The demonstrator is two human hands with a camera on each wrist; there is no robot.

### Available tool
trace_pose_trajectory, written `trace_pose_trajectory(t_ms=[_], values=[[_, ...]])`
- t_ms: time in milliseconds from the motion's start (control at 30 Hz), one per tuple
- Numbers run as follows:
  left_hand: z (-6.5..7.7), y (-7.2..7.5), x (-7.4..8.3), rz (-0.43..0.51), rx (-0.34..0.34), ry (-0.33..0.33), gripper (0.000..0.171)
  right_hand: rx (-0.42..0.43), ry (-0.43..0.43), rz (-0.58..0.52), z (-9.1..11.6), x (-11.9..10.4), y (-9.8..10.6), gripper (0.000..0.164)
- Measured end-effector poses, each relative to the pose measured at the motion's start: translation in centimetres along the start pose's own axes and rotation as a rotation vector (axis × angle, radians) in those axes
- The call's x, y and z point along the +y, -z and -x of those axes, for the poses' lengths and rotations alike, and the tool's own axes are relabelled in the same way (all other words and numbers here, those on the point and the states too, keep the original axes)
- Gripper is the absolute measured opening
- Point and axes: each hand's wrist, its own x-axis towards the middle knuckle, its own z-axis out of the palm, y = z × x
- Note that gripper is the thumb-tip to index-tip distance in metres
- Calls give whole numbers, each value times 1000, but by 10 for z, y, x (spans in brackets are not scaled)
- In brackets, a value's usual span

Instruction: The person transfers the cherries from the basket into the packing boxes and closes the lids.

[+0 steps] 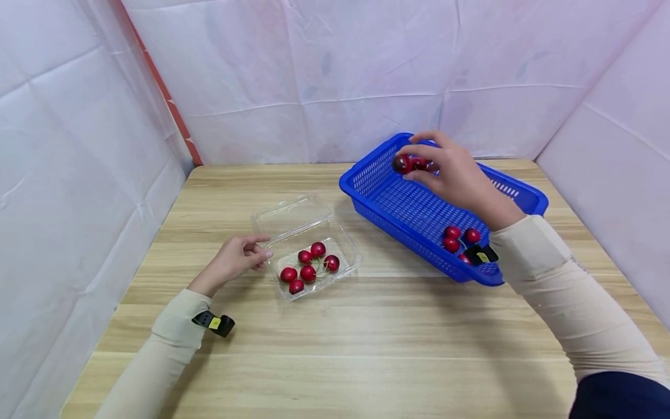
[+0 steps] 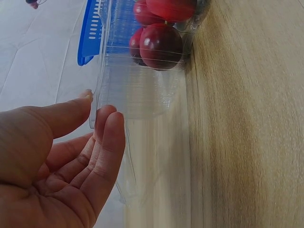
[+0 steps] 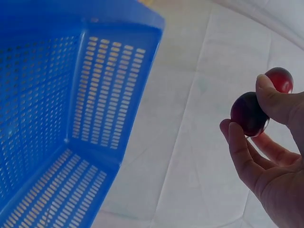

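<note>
My right hand (image 1: 452,174) is raised over the blue basket (image 1: 400,227), and its thumb and fingers pinch dark red cherries (image 1: 402,164). Two of these cherries (image 3: 249,114) show in the right wrist view, one partly behind the thumb. On the left, a clear plastic clamshell box (image 1: 345,241) lies with its lid (image 1: 290,215) folded back. Several red cherries (image 1: 307,273) with green stems are inside it. My left hand (image 1: 238,259) holds the box's left rim, thumb and fingertips at the edge in the left wrist view.
More cherries (image 1: 452,244) lie at the near right end of the basket, partly hidden by the right wrist's camera. The basket stands right of the box on a wooden table (image 1: 324,349). White sheeting (image 1: 335,75) closes off the back and both sides.
</note>
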Motion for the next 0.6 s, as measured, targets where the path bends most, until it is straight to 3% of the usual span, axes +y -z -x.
trace_pose_trajectory(t_ms=[600], values=[[1,-1,-1,9,9,-2,46,-4,74,-129,-5,-39,-33,37]])
